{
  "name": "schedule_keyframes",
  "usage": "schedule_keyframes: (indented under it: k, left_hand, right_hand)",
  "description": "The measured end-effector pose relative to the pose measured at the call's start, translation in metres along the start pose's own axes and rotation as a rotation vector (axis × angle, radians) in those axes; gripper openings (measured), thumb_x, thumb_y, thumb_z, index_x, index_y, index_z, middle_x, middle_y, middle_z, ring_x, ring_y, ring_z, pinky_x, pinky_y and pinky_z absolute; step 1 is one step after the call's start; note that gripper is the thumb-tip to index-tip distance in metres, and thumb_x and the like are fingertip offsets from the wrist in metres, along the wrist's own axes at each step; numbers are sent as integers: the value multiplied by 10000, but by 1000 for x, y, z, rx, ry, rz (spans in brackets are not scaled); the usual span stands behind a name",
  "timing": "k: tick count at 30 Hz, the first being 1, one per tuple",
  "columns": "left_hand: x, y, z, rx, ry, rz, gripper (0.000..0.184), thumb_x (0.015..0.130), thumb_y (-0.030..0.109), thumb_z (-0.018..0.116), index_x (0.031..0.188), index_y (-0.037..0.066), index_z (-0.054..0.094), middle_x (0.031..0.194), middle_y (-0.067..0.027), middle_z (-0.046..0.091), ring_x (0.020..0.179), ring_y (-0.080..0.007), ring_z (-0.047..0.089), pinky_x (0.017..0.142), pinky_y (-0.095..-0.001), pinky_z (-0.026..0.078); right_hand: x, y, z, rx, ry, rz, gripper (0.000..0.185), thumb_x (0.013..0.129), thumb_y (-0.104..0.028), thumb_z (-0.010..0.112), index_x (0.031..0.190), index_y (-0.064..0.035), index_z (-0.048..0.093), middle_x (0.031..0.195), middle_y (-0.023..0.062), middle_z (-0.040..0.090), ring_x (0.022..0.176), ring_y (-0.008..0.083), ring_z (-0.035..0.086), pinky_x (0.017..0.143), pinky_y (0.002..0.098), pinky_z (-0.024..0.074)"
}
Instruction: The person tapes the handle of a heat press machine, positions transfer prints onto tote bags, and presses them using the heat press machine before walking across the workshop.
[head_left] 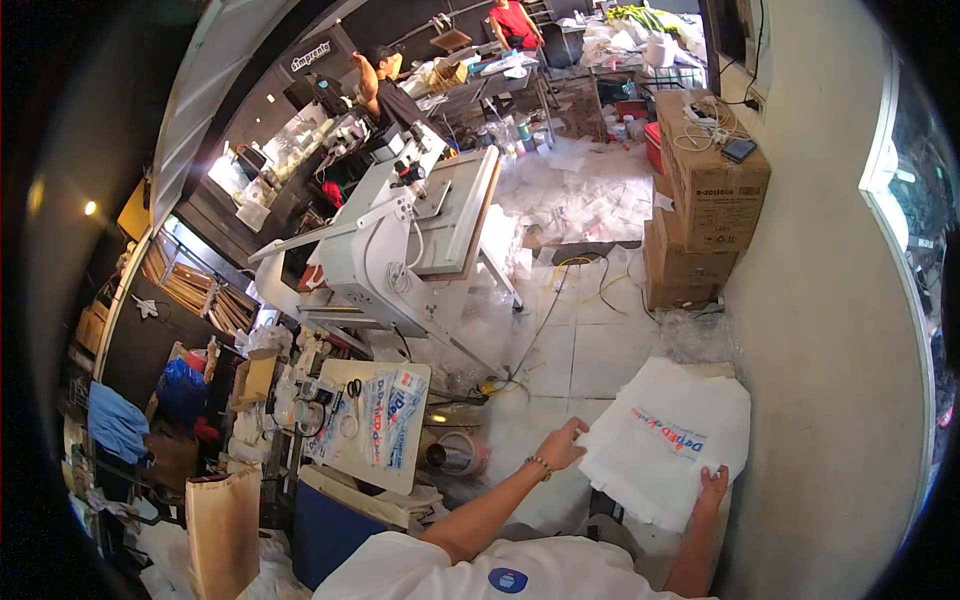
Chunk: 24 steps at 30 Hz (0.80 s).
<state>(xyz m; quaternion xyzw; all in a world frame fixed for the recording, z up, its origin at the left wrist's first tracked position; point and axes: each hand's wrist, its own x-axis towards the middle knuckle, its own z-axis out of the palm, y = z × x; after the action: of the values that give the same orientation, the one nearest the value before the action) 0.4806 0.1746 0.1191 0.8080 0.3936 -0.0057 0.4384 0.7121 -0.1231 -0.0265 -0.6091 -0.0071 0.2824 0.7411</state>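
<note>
A white cloth piece (650, 430) with red and blue printed lettering lies at the lower right, apparently on top of a stack of similar pieces. Its outline is uneven, and I cannot tell whether it is a shirt panel or a bag. My right hand (712, 484) is closed on its lower right edge, fingers on the top face. My left hand (562, 443), with a bracelet at the wrist, is just off the left edge of the cloth. Its fingers are bent a little and apart, with nothing in them. What supports the stack is mostly hidden.
A board (408, 470) with printed transfer sheets (396, 410) and scissors (354, 387) stands left. Beyond is a large white machine (370, 270). Cardboard boxes (705, 190) stand by the right wall; cables (575, 262) cross the tiled floor. Two people are farther back.
</note>
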Motion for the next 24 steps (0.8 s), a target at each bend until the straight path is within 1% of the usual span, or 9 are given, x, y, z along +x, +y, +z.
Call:
schedule_keyframes:
  k: [2, 5, 10, 12, 14, 18, 21, 23, 24]
  left_hand:
    - [10, 15, -1, -32, 30, 50, 453, 752, 133, 741, 1140, 102, 509, 1035, -174, 649, 975, -325, 637, 819, -406, 518]
    - [25, 29, 9, -130, 110, 150, 435, 783, 144, 734, 1156, 82, 518, 1061, -143, 641, 987, -297, 638, 821, -378, 527]
    - [29, 31, 19, -169, 172, 169, 432, 819, 154, 721, 1185, 40, 523, 1139, -134, 610, 994, -263, 641, 826, -353, 538]
    - [26, -9, 37, -80, 71, 270, 468, 824, 174, 718, 1221, 36, 513, 1195, -159, 577, 958, -257, 650, 816, -350, 543]
    - [5, -26, 39, -25, -146, 116, 485, 833, 197, 709, 1240, 29, 507, 1202, -174, 574, 918, -264, 657, 797, -360, 544]
    - [-45, -81, 44, 108, -296, 24, 466, 825, 234, 695, 1223, 62, 524, 1129, -178, 616, 1010, -337, 613, 876, -430, 495]
    - [-80, -123, 38, 201, -365, -84, 459, 825, 235, 694, 1219, 62, 535, 1110, -190, 634, 1017, -347, 618, 890, -439, 488]
    - [-91, -146, 34, 235, -386, -143, 462, 821, 233, 698, 1220, 62, 539, 1097, -196, 642, 1023, -346, 621, 890, -437, 489]
    - [-96, -155, 32, 209, -379, -230, 470, 818, 237, 700, 1224, 62, 539, 1097, -202, 645, 1026, -344, 621, 891, -432, 490]
  right_hand:
    - [-3, -5, -4, 141, 161, -132, 340, 865, 3, 608, 1158, -9, 435, 1134, 140, 555, 1059, 208, 511, 951, 354, 408]
    - [-21, -14, 0, 41, 394, -110, 317, 872, 13, 593, 1142, -11, 428, 1192, 160, 513, 1132, 224, 475, 988, 358, 386]
    - [-8, 71, -33, -42, 341, -51, 425, 865, 3, 622, 1228, -24, 402, 1221, 135, 490, 1148, 228, 459, 1006, 364, 375]
    - [7, 108, -32, -120, 260, -43, 496, 859, -15, 656, 1269, -41, 378, 1207, 104, 502, 1109, 213, 480, 995, 356, 386]
    - [15, 128, -14, -108, 399, -59, 578, 817, 27, 680, 1314, -42, 395, 1255, 91, 501, 1154, 218, 465, 1001, 370, 381]
    - [22, 143, 18, 29, 563, 13, 586, 756, 45, 719, 1282, -39, 474, 1273, 121, 455, 1199, 258, 440, 998, 382, 401]
    - [23, 148, 21, -129, 522, 191, 583, 751, 35, 728, 1281, -72, 507, 1209, 111, 511, 1160, 266, 482, 969, 393, 426]
    - [18, 115, 29, -188, 262, 624, 535, 761, 44, 715, 1250, -97, 549, 1183, 106, 539, 1082, 254, 524, 913, 369, 454]
    - [19, 127, 26, -191, 255, 628, 535, 761, 44, 715, 1250, -97, 549, 1183, 106, 539, 1082, 254, 524, 913, 369, 454]
